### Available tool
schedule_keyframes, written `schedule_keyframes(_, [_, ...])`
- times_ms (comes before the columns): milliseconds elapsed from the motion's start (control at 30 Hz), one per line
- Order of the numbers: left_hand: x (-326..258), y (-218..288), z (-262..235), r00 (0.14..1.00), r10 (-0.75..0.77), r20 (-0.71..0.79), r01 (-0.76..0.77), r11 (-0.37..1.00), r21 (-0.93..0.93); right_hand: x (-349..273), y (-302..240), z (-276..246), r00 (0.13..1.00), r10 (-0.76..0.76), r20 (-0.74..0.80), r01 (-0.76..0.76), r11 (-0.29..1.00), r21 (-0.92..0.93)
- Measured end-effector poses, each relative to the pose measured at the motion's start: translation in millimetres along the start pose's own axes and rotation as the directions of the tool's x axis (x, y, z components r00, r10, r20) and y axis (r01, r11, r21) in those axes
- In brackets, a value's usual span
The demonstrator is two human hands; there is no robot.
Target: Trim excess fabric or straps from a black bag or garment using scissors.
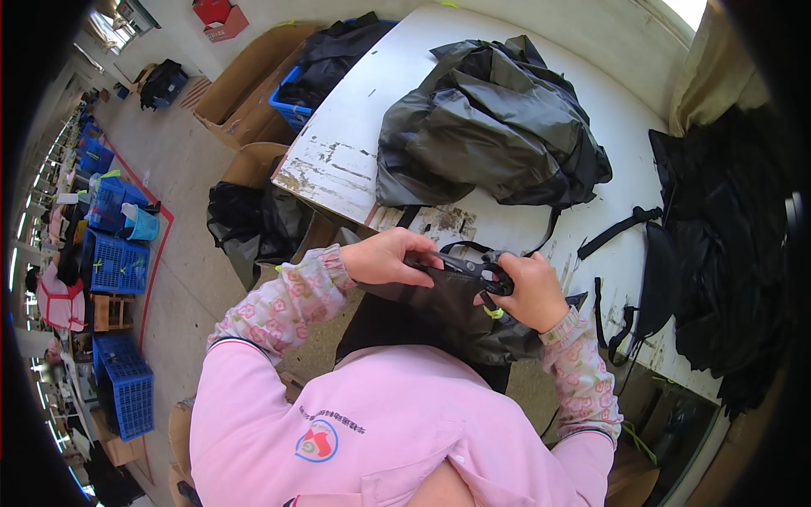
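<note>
Over my lap, at the table's front edge, hangs a dark grey fabric bag (pixel 460 308) with black straps. My left hand (pixel 390 258) pinches its upper edge between thumb and fingers. In my right hand (pixel 528 290) is a pair of black-handled scissors (pixel 492 275), fingers closed round the grips. The blades point left along the bag's edge, toward my left fingertips; whether they are apart cannot be made out. A yellow-green tag hangs by the right hand's fingers.
A heap of dark grey fabric bags (pixel 494 127) lies on the worn white table (pixel 338 144). Black bags and straps (pixel 718 253) are piled at its right end. Cardboard boxes (pixel 245 76) and a blue crate (pixel 291 106) stand left of the table. Blue crates (pixel 122 380) line the far-left floor.
</note>
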State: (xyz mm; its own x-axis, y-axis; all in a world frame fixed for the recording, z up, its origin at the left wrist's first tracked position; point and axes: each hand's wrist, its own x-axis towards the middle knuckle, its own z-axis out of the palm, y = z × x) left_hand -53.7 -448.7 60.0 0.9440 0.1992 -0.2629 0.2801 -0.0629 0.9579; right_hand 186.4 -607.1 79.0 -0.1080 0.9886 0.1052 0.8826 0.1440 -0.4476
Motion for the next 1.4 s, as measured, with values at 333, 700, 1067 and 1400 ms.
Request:
schedule_keyframes(333, [-11.2, -4.1, -33.6, 0.998, -0.004, 0.057, 0.008, 0.998, -0.060, -41.0, 57.3, 7.5, 0.912, 0.278, 0.301, -0.403, 0.741, 0.537])
schedule_keyframes(700, [7.5, -0.6, -17.9, 0.984, 0.177, 0.004, -0.165, 0.905, 0.393, -50.9, 47.0, -2.7, 0.916, 0.267, 0.299, -0.400, 0.648, 0.648])
schedule_keyframes(1067, [12.5, -12.9, -3.2, 0.992, 0.128, 0.008, -0.126, 0.961, 0.245, -48.7, 49.9, -0.6, 0.944, 0.231, 0.237, -0.319, 0.823, 0.470])
schedule_keyframes(1400, [9.1, -22.9, -8.2, 0.994, 0.107, 0.004, -0.107, 0.988, 0.113, -13.2, 51.8, -25.8, 0.979, -0.003, 0.206, 0.025, 0.994, -0.107])
